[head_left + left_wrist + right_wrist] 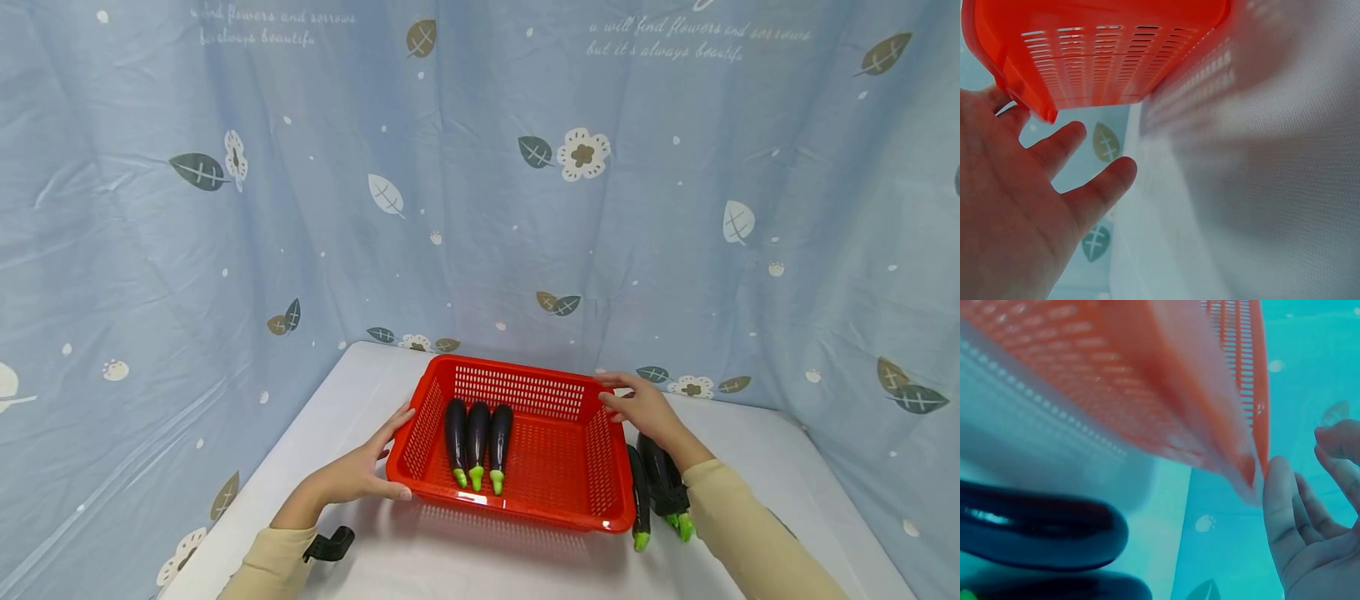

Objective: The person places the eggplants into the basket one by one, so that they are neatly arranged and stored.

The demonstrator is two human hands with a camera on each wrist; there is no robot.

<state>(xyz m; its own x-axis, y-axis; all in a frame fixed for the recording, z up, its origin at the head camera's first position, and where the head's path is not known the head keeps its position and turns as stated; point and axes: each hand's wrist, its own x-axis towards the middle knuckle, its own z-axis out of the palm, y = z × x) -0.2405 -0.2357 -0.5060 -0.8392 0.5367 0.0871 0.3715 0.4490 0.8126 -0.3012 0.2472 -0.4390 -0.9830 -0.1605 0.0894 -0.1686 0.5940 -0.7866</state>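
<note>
Red rectangular slotted plastic basket (525, 509) is between both hands, over the white-covered table (427, 571) (can't tell from here if its base touches). Left hand (352, 473) spread against the left rim; right hand (639, 408) loosely open at the far-right corner. Three glossy dark-purple eggplants (477, 437) inside, left half; more eggplants (640, 493) outside, right.

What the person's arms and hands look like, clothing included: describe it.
The left hand and right hand are both ungloved. The left sleeve and right sleeve are long, plain and beige. A black device sits by the left sleeve's end; whether the right has one is hard to tell.
</note>
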